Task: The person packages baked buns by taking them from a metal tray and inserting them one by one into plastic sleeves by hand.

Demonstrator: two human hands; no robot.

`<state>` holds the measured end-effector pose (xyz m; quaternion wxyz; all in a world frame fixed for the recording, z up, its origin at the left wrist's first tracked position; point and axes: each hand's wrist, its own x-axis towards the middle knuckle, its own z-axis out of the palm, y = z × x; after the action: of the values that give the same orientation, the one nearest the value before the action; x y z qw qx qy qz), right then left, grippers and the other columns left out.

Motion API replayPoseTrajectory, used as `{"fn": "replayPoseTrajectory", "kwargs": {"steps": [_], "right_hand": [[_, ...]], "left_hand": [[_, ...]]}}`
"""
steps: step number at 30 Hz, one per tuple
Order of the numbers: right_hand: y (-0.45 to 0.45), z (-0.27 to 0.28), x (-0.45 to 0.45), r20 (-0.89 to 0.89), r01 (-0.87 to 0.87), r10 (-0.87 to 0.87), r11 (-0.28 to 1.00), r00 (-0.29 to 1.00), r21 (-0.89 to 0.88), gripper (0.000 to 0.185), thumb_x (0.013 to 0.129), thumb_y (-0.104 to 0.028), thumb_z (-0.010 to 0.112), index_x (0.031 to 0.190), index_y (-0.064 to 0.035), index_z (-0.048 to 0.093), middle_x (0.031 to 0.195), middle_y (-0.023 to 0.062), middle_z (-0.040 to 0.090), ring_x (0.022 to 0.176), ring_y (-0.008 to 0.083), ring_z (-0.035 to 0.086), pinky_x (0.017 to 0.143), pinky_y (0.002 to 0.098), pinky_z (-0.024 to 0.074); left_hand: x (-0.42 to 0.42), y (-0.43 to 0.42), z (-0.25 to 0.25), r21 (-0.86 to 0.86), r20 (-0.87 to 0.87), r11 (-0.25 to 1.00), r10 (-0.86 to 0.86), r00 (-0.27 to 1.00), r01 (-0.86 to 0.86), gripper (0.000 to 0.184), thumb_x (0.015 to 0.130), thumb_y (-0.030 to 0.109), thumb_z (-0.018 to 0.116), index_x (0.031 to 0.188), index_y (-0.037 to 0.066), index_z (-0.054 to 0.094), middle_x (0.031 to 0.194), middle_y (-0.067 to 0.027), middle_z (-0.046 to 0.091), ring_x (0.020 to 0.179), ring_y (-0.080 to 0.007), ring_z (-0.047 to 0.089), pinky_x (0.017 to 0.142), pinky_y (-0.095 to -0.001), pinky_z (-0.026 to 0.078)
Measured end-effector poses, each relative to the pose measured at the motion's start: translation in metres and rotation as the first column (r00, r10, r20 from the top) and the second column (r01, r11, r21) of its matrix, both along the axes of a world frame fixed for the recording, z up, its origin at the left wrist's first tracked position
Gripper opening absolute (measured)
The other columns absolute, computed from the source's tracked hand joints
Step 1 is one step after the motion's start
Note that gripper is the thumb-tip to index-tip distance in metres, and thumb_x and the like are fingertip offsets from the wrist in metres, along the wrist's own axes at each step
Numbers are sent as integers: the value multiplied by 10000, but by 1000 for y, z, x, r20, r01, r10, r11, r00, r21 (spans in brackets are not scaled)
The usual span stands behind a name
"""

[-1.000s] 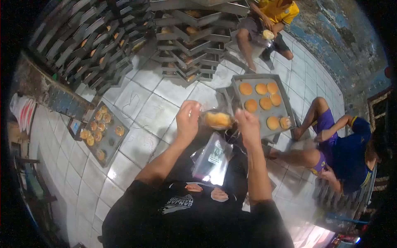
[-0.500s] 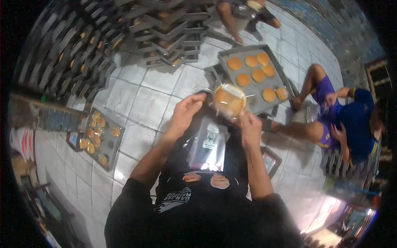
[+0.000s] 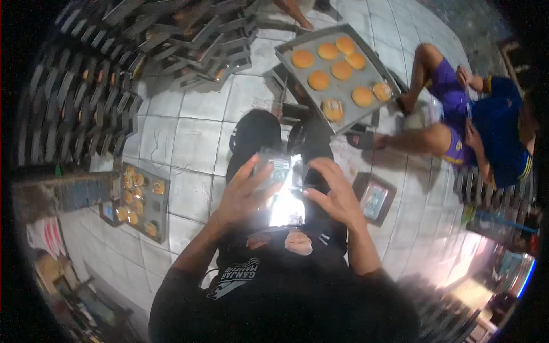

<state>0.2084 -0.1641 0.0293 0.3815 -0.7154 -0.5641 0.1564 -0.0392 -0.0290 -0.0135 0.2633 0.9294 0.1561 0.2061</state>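
Clear printed plastic bags (image 3: pixel 287 200) lie on my lap, shining with glare. My left hand (image 3: pixel 247 191) is over their left side with its fingers spread. At their right edge is my right hand (image 3: pixel 333 191), its fingers apart and curved. Neither hand visibly holds a bun. Ahead of my knees, a metal tray (image 3: pixel 341 86) carries several round golden buns. A bun in clear wrapping (image 3: pixel 332 110) sits at its near corner, and another wrapped bun (image 3: pixel 382 91) lies near its right edge.
A second tray (image 3: pixel 162 214) with several wrapped buns lies on the floor at left. Stacked metal trays (image 3: pixel 194 51) stand at the upper left. A framed item (image 3: pixel 374 198) lies right of my lap. A seated person in a blue shirt (image 3: pixel 497 131) is at right.
The wrapped bun has left my right hand, and one now sits at the tray's near corner. Both hands have come down to the bags on my lap, and the view has shifted.
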Motion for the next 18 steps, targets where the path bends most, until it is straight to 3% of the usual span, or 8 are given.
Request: {"fn": "replayPoseTrajectory", "kwargs": {"steps": [3,5,6,9,11,13,15,18], "right_hand": [[20,27,16,-372,-367,280,911,885,-188,345,895,-249,763,1151,-29,690,1098,159,706,1052,307,672,918,365,541],[46,33,35,-431,-467,393,881,813,-77,283,929,-287,737,1063,-39,719,986,83,727,891,208,690,818,326,549],[64,24,55,-536,-442,316,889,783,-120,289,944,-298,726,1071,-38,719,987,77,727,887,181,682,803,319,544],[140,-38,122,-647,-102,15,990,763,-97,293,979,-318,693,1066,-40,730,960,59,726,873,136,666,774,307,535],[187,-141,197,-280,104,-183,956,942,-276,324,980,-306,686,1104,-8,708,1005,94,730,887,150,667,792,306,535],[220,-210,237,-534,135,-330,919,778,-370,386,985,-307,663,1165,34,670,1037,140,728,881,196,667,815,343,533],[246,-254,258,-387,151,-318,902,865,-405,437,982,-355,671,1164,43,669,1002,102,715,905,191,667,814,335,525],[281,-337,286,-77,326,-383,861,920,-392,524,954,-440,696,1144,48,675,956,89,711,938,210,673,817,350,517]], "left_hand": [[18,4,29,-505,29,835,266,963,-216,419,947,134,680,1352,47,615,1428,-178,583,1301,-284,575,1084,-419,475],[3,30,19,-845,-164,531,-150,975,-60,360,992,156,633,1327,25,630,1110,-138,740,1031,-226,709,901,-375,574],[10,31,28,-915,-103,395,-47,994,-76,218,1011,155,598,1139,19,711,840,-88,748,788,-168,719,736,-322,593],[7,51,13,-980,-92,134,337,937,-144,191,1003,154,631,1052,3,737,884,-105,753,749,-130,679,697,-295,549],[21,65,3,-973,-74,161,471,879,-168,210,1022,193,614,953,27,722,799,-79,716,668,-104,633,610,-267,503],[59,69,29,-989,-144,-131,784,604,-65,262,1043,242,583,919,42,697,754,-49,682,618,-102,593,561,-262,465],[49,68,-13,-953,-218,7,680,699,-304,296,1075,263,539,913,49,665,728,-35,652,602,-100,564,603,-266,469],[57,65,-34,-975,-94,71,731,676,-213,273,1075,236,544,915,42,650,720,-27,640,601,-94,546,600,-265,455]]}}
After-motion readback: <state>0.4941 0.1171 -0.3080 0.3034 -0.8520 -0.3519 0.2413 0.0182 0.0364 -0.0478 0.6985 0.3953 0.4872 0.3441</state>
